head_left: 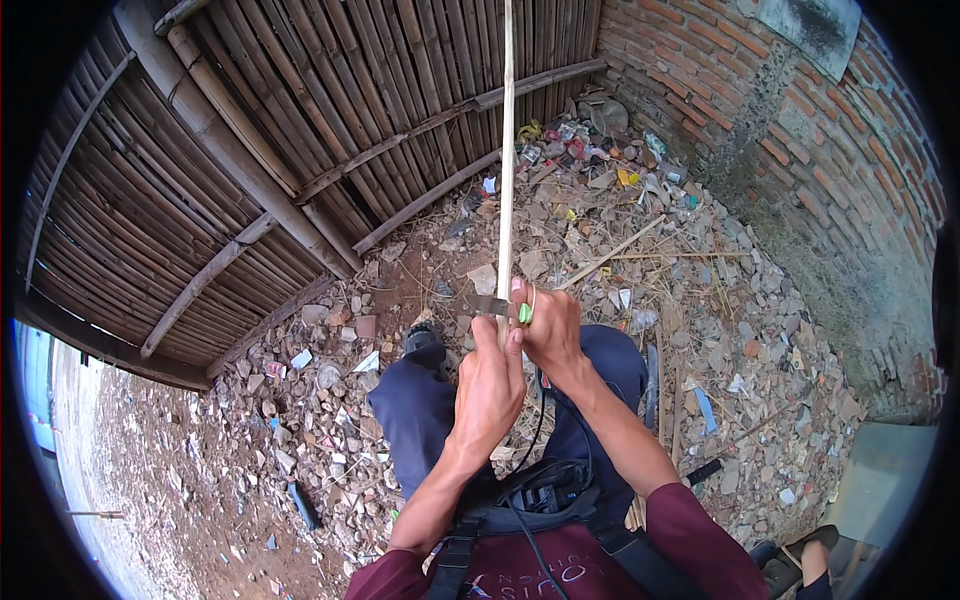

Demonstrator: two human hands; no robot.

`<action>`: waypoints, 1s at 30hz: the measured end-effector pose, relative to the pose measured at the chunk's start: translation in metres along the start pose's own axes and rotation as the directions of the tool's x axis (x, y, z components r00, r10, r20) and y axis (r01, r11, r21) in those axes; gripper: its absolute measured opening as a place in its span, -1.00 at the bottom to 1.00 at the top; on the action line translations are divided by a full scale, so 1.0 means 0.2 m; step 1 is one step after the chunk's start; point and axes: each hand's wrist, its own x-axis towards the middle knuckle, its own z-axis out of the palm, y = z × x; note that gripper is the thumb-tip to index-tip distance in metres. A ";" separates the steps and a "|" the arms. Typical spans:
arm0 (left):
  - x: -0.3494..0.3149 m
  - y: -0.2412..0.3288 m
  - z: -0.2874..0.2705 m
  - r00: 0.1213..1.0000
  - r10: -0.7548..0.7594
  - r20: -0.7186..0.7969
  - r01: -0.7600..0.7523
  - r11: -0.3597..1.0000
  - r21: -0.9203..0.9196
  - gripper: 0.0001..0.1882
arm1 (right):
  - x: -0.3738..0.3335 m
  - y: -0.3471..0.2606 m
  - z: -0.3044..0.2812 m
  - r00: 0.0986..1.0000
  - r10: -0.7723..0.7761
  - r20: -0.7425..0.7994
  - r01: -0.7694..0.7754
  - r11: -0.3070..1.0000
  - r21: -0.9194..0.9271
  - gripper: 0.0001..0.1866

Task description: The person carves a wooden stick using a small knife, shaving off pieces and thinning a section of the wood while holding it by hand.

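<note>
A long, pale bamboo strip [507, 170] runs up and away from my two hands, past the top of the view. My left hand [487, 385] is closed around its near end, the thumb up against a short knife blade [485, 304]. The blade lies crosswise at the strip and sticks out leftward from my right hand [550, 325]. That hand is closed, apparently on the knife, whose handle its fingers hide. A small bright green piece [525, 314] and a thin yellowish band show at the right fingers. The strip's lower end is hidden by my hands.
Rubble and litter [600, 210] cover the ground. A bamboo-slat wall [400, 90] stands left and ahead, a brick wall [800, 150] to the right. Loose bamboo sticks [615, 252] and a dark-handled tool [706, 472] lie to my right. Another person's foot [822, 540] shows lower right.
</note>
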 end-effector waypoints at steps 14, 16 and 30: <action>-0.03 0.00 -0.01 0.995 0.096 -0.028 -0.093 0.991 0.093 -0.77 | 0.03 -0.01 0.02 1.000 0.021 -0.022 -0.021 1.000 0.008 -0.45; -0.05 0.01 -0.02 1.000 0.018 0.021 -0.020 0.993 0.115 -0.79 | 0.05 -0.02 -0.01 0.998 0.009 -0.061 -0.008 1.000 0.018 -0.47; -0.32 0.07 0.03 0.987 0.014 0.161 -0.023 0.998 0.054 -0.78 | 0.35 0.24 -0.13 0.957 0.070 -0.281 -0.095 0.992 -0.078 -0.39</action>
